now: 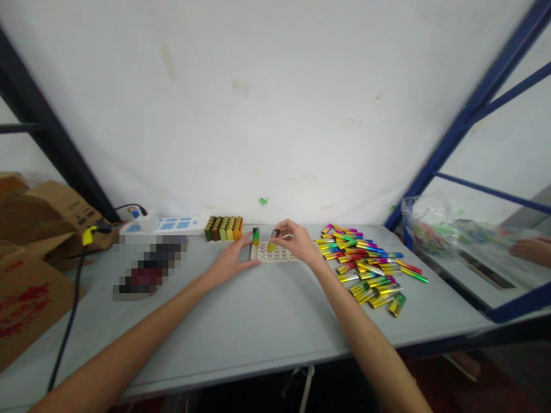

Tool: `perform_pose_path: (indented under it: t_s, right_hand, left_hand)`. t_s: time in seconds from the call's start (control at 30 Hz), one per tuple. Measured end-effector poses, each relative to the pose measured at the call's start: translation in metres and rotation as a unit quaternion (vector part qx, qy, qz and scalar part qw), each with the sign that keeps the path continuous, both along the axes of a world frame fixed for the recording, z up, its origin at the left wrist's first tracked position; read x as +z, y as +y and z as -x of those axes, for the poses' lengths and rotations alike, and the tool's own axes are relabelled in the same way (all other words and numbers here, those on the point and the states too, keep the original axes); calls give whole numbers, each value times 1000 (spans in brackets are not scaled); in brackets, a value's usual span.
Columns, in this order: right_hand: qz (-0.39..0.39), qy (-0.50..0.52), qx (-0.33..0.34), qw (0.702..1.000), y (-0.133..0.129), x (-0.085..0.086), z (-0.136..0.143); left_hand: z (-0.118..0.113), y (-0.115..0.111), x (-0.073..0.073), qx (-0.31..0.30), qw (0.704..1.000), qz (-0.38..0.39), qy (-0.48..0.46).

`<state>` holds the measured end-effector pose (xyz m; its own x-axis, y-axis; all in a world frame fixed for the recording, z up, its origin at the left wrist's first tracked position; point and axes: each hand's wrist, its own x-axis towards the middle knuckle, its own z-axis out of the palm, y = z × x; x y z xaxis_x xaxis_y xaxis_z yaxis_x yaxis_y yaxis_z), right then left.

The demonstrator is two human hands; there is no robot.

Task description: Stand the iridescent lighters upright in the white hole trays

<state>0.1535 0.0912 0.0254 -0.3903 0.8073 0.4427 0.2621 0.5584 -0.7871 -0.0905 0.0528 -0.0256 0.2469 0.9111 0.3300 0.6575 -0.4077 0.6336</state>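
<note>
A pale tray with rows of holes (286, 254) lies on the table near the wall. My right hand (293, 238) pinches a shiny yellow-and-silver tube (271, 244) with a dark top, tilted over the tray. At the tray's left end stands a green-and-yellow tube (256, 236), upright. My left hand (232, 258) is beside it with thumb and fingers spread, the thumb at the tray's front left corner. Whether that hand presses on the tray, I cannot tell.
Shiny multicoloured tubes (370, 264) lie heaped at the right. A block of small upright pieces (224, 228) stands at the back, next to a white power strip (178, 225). Cardboard boxes (34, 287) and a black cable (73, 321) are left. Another person's hand (531, 250) shows far right.
</note>
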Motion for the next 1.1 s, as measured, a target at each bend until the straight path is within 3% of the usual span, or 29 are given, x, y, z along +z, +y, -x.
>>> perform_pose_path:
  t_s: [0.33,0.57,0.77,1.1]
  right_hand:
    - [-53,-13,3,999,10,-14,47]
    - [-55,-51,-31,997,9,-22,43]
    - [-141,-118,-47,982,9,-20,39]
    - [-134,-226,-184,947,4,-16,56]
  left_hand:
    - [1,2,-7,-4,1000,-1,-24]
    - [0,1,-6,-4,1000,-4,-15]
    - [0,1,-6,-4,1000,-4,-5]
    - [1,4,-10,-7,1000,-9,-22]
